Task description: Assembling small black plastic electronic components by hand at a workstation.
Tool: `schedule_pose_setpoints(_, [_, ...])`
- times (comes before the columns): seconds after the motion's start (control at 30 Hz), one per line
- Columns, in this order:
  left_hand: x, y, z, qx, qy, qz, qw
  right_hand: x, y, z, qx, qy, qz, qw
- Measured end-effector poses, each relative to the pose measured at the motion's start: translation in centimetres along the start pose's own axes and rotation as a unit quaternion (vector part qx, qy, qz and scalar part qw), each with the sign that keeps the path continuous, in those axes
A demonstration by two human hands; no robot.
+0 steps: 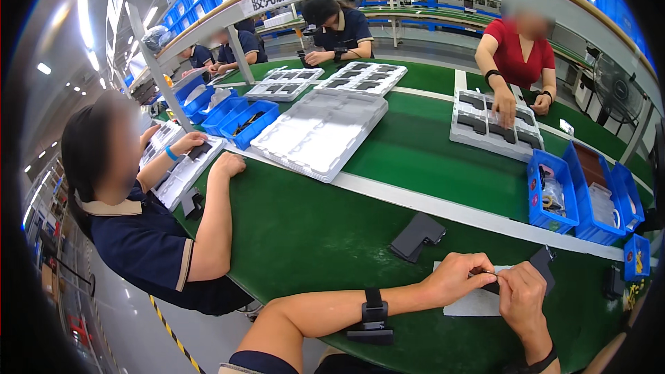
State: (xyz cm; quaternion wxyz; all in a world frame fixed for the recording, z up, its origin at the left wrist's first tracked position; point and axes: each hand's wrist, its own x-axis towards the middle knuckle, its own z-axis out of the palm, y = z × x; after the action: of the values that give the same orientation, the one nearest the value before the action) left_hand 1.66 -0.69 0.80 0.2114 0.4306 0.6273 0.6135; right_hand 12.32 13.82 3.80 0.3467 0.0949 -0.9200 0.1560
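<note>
My left hand and my right hand meet over a light-grey sheet on the green tabletop. The fingertips of both are pinched together at a small, thin dark piece, too small to name and mostly covered by the fingers. Just right of my right hand, an angular black plastic part shows, partly hidden by it. A similar black L-shaped plastic casing lies on the table beyond my left hand. Dark straps are on both my wrists.
Blue bins with small parts stand at the right, with a small blue box nearer. White stacked trays lie across the belt. A co-worker sits at my left. Another person reaches into a tray opposite.
</note>
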Motion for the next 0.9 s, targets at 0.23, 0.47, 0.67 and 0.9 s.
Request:
schedule_pose_setpoints(0.23, [0.0,0.0,0.0,0.010,-0.016,-0.009,1.000,-0.1,-0.2,0.1,0.019,0.005,0.002,1.000])
schedule_pose_setpoints(0.47, [0.2,-0.9,-0.4,0.017,0.009,-0.008,1.000,-0.7,0.6,0.5,0.134,-0.027,0.118,0.984])
schedule_pose_setpoints(0.67, [0.2,-1.5,-0.4,-0.039,-0.007,-0.064,0.997,-1.9,2.1,1.2,0.288,-0.029,0.304,0.908])
schedule_pose_setpoints(0.9, [0.3,-0.2,-0.8,-0.108,-0.037,-0.131,0.985,-2.0,2.9,0.9,0.301,-0.069,0.297,0.904])
